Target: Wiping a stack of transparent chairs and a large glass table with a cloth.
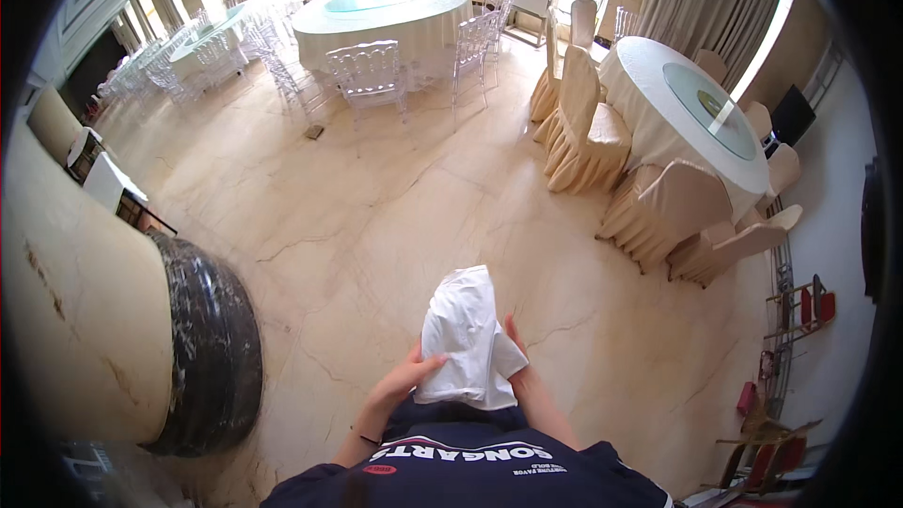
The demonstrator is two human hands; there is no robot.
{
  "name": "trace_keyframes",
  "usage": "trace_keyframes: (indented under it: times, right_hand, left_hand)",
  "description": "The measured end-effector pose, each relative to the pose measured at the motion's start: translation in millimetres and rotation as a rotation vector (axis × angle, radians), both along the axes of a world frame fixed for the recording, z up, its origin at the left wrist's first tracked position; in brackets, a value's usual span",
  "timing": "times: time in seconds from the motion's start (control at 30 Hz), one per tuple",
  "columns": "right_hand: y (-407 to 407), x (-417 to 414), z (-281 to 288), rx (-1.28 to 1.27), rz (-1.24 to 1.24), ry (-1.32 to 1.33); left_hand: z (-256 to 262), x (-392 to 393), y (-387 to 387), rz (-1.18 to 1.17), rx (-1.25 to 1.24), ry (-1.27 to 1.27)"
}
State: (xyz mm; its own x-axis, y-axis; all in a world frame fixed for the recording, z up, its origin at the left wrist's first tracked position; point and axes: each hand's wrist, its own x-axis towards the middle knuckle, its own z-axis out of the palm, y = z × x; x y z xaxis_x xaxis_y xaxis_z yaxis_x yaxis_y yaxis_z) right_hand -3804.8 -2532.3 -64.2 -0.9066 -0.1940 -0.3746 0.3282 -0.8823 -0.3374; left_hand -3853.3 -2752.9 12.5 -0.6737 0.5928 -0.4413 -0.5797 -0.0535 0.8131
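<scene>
A folded white cloth (460, 339) is held up in front of my body, above the floor. My left hand (417, 370) grips its left edge, with the thumb lying across the front of the cloth. On the other side my right hand (518, 360) supports the cloth from the right; its fingers are partly behind a loose flap that hangs over them. The cloth is wrinkled and doubled over, with its upper end rising to a blunt corner. Most of the fingers of both hands are hidden behind it.
A round column with a black marble base (211, 346) stands close on the left. To the right is a round table (635, 77) with fabric-covered chairs (677, 204). Clear plastic chairs (365, 74) surround another round table (317, 28) ahead. Stacked red-seated chairs (783, 458) lie at lower right.
</scene>
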Motion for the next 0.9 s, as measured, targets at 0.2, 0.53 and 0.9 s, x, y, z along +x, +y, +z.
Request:
trace_keyframes:
  times: [0.2, 0.53, 0.9]
  right_hand:
    - [79, -169, 8, 0.147, 0.03, -0.171]
    - [190, -555, -5, 0.061, 0.113, -0.183]
    - [281, -935, -12, 0.112, 0.432, -0.207]
  left_hand:
    - [5, -219, 83, -0.287, -0.156, 0.11]
    - [-8, -536, 187, -0.013, -0.13, -0.034]
    - [-90, -864, 275, 0.089, -0.074, 0.017]
